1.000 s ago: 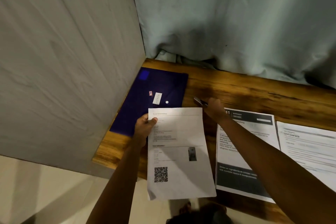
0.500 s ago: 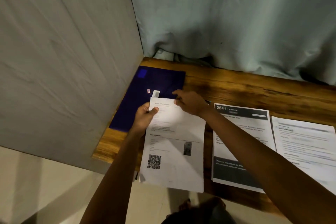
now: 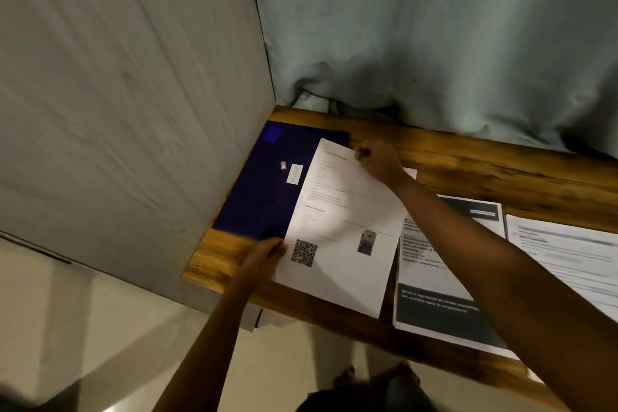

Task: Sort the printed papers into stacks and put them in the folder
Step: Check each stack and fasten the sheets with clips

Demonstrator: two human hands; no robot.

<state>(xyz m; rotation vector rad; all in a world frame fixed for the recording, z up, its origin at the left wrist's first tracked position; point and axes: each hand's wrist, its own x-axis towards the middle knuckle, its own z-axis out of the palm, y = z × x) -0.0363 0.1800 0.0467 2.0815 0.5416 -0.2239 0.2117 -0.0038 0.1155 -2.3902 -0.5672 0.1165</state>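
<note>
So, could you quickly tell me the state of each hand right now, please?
Left hand: grips the QR-code sheet at its lower left edge.
Right hand: pinches the same sheet's top edge.

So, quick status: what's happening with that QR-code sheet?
Left hand grips QR-code sheet at lower left edge; right hand pinches its top corner. Sheet overlaps blue folder, not inside. Other printed papers lie right, out of the way.

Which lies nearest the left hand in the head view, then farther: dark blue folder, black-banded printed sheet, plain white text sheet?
1. Dark blue folder, just beyond the left hand.
2. Black-banded printed sheet, to its right.
3. Plain white text sheet, far right.
</note>
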